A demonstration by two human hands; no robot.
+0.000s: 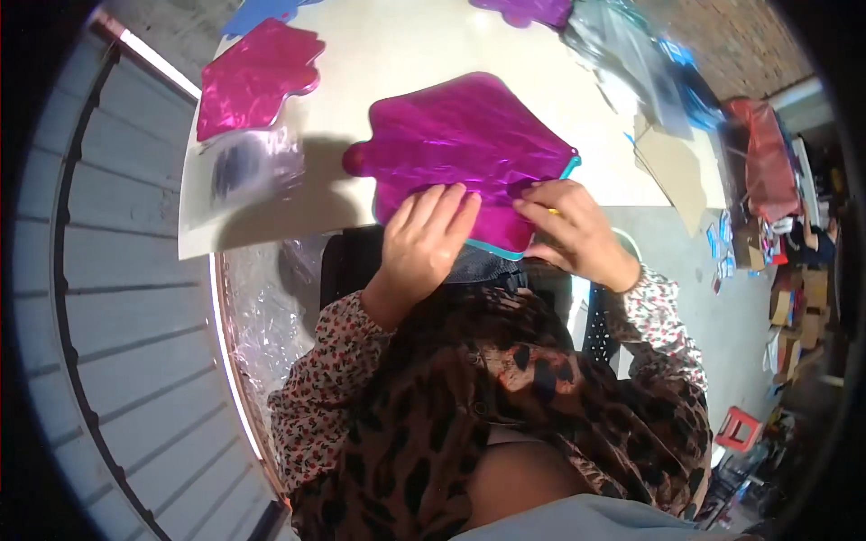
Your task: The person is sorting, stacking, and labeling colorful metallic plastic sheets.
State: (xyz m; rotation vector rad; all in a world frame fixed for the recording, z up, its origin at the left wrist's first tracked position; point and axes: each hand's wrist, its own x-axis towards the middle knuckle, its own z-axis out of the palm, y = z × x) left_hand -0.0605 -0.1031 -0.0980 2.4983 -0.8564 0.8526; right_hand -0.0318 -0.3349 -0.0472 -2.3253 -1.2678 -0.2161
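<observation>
A flat magenta foil balloon (451,135) with a wavy outline and a teal rim lies at the table's near edge, its surface creased. My left hand (426,239) rests on its near part, fingers stretched out across the foil. At the near right side, my right hand (577,230) grips the balloon's border, fingers on top and thumb at the edge. Something small and yellow shows by the right fingers, too small to make out. Whether there is one foil sheet or several under my hands, I cannot tell.
The pale table (352,45) also carries pink foil pieces (257,81), a clear plastic packet (248,167), purple foil (532,9), clear bags (622,54) and brown card (672,171). A ribbed grey panel (135,298) stands left. A red stool (738,428) sits on the floor at right.
</observation>
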